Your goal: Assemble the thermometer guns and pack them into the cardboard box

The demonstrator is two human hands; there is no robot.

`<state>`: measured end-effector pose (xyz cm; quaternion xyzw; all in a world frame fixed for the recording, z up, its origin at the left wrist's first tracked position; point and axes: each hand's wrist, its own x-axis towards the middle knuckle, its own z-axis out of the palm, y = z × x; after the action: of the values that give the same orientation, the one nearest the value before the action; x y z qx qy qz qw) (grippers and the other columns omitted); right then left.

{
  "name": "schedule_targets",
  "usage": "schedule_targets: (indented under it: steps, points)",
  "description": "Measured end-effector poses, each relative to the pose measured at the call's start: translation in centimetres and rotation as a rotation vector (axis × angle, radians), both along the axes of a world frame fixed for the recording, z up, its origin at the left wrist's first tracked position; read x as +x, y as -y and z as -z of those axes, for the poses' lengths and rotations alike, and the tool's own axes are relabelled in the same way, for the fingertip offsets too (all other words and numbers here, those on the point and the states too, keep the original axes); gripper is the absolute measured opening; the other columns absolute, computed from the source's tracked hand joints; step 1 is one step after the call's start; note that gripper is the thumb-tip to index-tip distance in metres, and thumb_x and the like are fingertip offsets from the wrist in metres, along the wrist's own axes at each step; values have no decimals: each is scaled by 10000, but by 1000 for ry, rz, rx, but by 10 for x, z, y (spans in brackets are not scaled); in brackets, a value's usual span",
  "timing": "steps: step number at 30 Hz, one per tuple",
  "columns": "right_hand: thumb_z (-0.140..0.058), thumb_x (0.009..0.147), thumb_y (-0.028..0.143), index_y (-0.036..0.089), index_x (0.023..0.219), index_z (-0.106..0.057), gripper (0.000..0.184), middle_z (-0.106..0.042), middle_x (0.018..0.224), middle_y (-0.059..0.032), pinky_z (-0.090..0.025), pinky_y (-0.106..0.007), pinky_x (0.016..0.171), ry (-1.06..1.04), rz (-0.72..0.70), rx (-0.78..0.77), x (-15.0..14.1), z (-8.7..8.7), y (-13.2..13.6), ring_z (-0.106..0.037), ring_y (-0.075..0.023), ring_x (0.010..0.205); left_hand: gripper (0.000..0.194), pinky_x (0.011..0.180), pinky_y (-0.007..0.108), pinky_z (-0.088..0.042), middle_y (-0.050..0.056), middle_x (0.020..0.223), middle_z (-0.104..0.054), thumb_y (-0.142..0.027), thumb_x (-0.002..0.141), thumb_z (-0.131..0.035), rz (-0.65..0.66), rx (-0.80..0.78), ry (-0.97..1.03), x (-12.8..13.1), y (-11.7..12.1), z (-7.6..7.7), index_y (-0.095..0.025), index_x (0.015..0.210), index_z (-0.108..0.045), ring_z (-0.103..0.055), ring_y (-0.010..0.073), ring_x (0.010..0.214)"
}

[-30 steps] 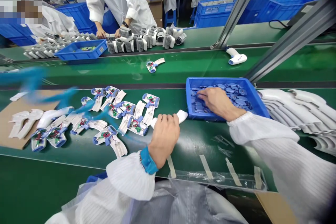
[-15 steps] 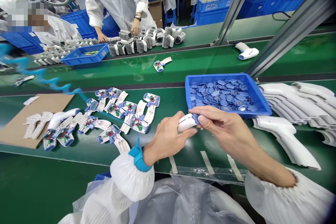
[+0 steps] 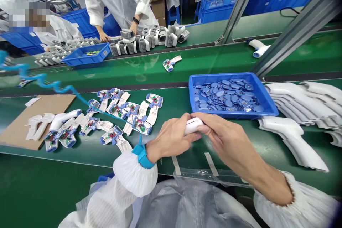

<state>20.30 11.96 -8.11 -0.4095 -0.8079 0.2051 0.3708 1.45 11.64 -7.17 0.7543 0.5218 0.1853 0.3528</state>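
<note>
Housing, white plastic with a dark slot along it (image 3: 193, 125), sits at the centre of the frame, raised before the wearer between both hands. Left hand (image 3: 171, 137): fingers closed around its left end, thumb along the near lower side; probably the steadying grip. Right hand (image 3: 227, 137): fingers drawn narrow over the far edge, thumb against the right end, as if bearing on it. Far-side fingertips hidden; cannot tell whether they pinch a further piece.

Blue plastic bin (image 3: 232, 115) stands just beyond the right hand, right of centre, its oval blue caps (image 3: 219, 94) loose and face-up or face-down at random; presumably kept there for short reaches. Nested white half-shells (image 3: 307, 105) at the right edge, overlapped likely to save bench space; one gun-shaped half-shell (image 3: 288, 130) lies apart, nearer.

Circuit-filled half-shells (image 3: 141, 125) are spread left of centre, open side up, seemingly so the wiring stays undisturbed. Teal wrist strap (image 3: 144, 155) on the left wrist; coiled blue cord (image 3: 56, 85) reaches it from upper left, perhaps for grounding.
</note>
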Motion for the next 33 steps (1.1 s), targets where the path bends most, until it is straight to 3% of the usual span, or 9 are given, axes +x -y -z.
schedule_targets:
  steps: [6,9,14,19,23,26,28,30,33]
  points:
    - [-428,1061,317,218,1133,-695,294,-766,1111,-70,-599,-360,836,-50,178,-39,-3,14,10,-739,-229,987,243,862,400,-485,71,990,-738,-385,1053,-478,-92,330,-129,7,13,21,-199,1074,-633,-670,250,884]
    - [-439,1065,388,240,1142,-688,299,-763,1083,-48,-585,-342,779,-32,206,-199,7,19,19,-729,-211,893,248,948,398,-467,60,1099,-739,-410,1053,-514,-72,402,-42,5,18,31,-215,1126,-648,-664,236,1014]
    - [-521,1031,448,266,1166,-671,272,-740,966,-39,-527,-311,623,26,104,-283,7,27,38,-663,-190,706,452,628,315,-382,12,639,-578,-419,1039,-500,-564,422,30,15,14,56,-211,638,-481,-522,155,635]
    - [-558,986,486,197,1034,-705,328,-682,803,-55,-471,-300,552,-58,274,-204,-14,34,54,-610,-180,624,534,589,307,-349,-5,508,-476,-383,1003,-511,-433,417,49,19,3,58,-208,524,-352,-436,129,530]
    - [-492,932,700,198,733,-671,569,-473,463,2,-324,-280,401,-244,375,-854,-8,30,46,-408,-144,393,326,827,330,-503,76,948,-723,-472,998,-550,-352,421,202,4,16,47,-204,834,-636,-649,196,896]
    - [-423,924,772,207,616,-590,665,-350,385,32,-223,-263,368,-270,265,-1261,-2,30,34,-274,-114,338,443,762,314,-497,64,803,-666,-501,1042,-456,-539,483,244,0,19,56,-206,728,-561,-615,176,788]
    - [-527,916,698,192,810,-688,542,-542,497,-8,-318,-267,420,-154,180,-1070,-5,34,30,-424,-141,399,530,651,286,-439,13,612,-540,-496,1052,-442,-636,455,230,2,10,67,-214,604,-452,-516,140,624]
    - [-568,937,570,209,1005,-720,397,-698,706,-53,-391,-281,513,11,129,-693,-11,41,29,-572,-176,534,560,602,281,-389,-4,566,-490,-491,1036,-479,-657,449,209,5,-4,77,-213,558,-390,-457,124,575]
    - [-493,995,473,208,941,-734,363,-680,663,-54,-327,-291,519,197,115,-356,-22,53,33,-557,-173,505,579,564,291,-317,-19,503,-407,-407,1019,-484,-676,510,148,11,-25,82,-213,517,-271,-366,107,512]
